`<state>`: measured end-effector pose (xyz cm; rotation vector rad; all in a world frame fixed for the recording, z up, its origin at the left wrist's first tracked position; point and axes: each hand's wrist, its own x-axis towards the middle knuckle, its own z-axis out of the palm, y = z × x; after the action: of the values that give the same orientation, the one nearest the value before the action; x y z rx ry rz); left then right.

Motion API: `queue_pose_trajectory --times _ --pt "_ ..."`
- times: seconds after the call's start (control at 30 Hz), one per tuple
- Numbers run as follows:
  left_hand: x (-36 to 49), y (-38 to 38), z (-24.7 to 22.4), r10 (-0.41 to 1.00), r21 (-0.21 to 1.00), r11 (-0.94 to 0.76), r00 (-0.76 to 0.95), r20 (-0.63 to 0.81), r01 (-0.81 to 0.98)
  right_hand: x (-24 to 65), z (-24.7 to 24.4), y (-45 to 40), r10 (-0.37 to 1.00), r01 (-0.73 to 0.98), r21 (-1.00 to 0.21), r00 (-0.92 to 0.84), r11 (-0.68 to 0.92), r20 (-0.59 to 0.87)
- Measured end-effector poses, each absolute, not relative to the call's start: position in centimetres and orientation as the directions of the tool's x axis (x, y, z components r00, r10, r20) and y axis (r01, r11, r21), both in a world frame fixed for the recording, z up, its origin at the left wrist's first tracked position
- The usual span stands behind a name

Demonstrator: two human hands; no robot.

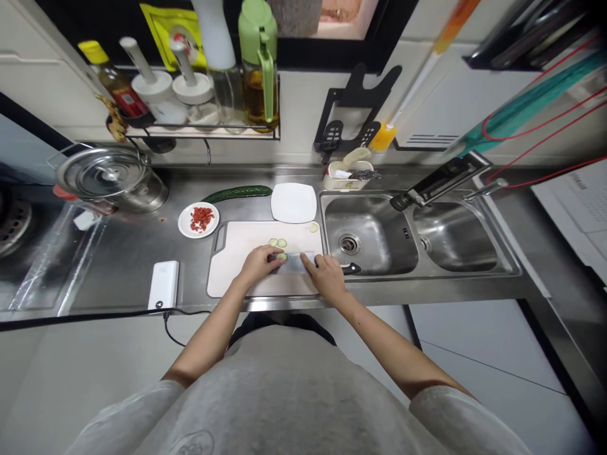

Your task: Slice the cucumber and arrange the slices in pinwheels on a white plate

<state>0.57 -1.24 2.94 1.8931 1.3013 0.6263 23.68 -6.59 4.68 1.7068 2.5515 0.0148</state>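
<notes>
On the pale cutting board lies a kitchen knife with a broad, shiny blade and a black handle. My right hand is closed over the knife where blade meets handle, its index finger stretched along the blade. The handle's end sticks out past the hand, over the sink's near edge. At the blade's left end, the bent fingers of my left hand pinch a small cucumber piece. Just beyond the fingers, two cucumber slices lie flat. Another slice rests at the board's far right corner.
Behind the board are a whole cucumber, an empty white plate and a dish of red chopped pieces. A double sink is on the right. A white power bank and lidded steel pot stand left.
</notes>
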Motion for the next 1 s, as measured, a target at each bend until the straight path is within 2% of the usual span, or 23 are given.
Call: queue_pose_trajectory --times 0.13,0.3,0.37,0.47,0.57,0.73,0.93,1.0 --pt "0.7 -1.5 2.1 0.97 0.811 -0.141 0.245 -0.002 0.568 23.6 4.8 -7.0 0.923 0.926 0.035 -0.371 0.376 -0.105" --pt "-0.7 -0.6 -0.1 0.982 0.823 0.174 -0.156 -0.105 0.54 24.9 4.8 -8.6 0.944 0.957 0.015 -0.282 0.288 -0.174" --pt "-1.3 0.1 -1.0 0.967 0.803 0.232 -0.216 -0.132 0.549 25.8 4.9 -9.3 0.952 0.972 0.018 -0.226 0.234 -0.204" --pt "-1.4 1.2 -1.9 0.961 0.775 0.27 -0.215 -0.176 0.571 27.0 5.0 -9.9 0.957 0.984 0.029 -0.162 0.174 -0.241" --pt "-0.7 2.2 -2.6 0.966 0.722 0.26 -0.182 -0.186 0.641 27.8 4.8 -10.3 0.961 0.991 0.024 -0.122 0.132 -0.248" --pt "0.3 3.5 -3.1 0.992 0.62 0.126 -0.117 -0.055 0.774 27.9 4.4 -10.3 0.969 0.999 -0.012 -0.052 0.051 -0.243" --pt "0.0 0.6 -2.8 0.97 0.704 0.018 -0.184 0.161 0.71 27.1 4.1 -9.9 0.958 0.991 -0.132 0.001 -0.04 -0.285" --pt "-0.1 -1.9 -2.8 0.961 0.724 -0.076 -0.144 0.237 0.686 26.5 4.2 -9.7 0.944 0.981 -0.183 -0.008 -0.056 -0.331"
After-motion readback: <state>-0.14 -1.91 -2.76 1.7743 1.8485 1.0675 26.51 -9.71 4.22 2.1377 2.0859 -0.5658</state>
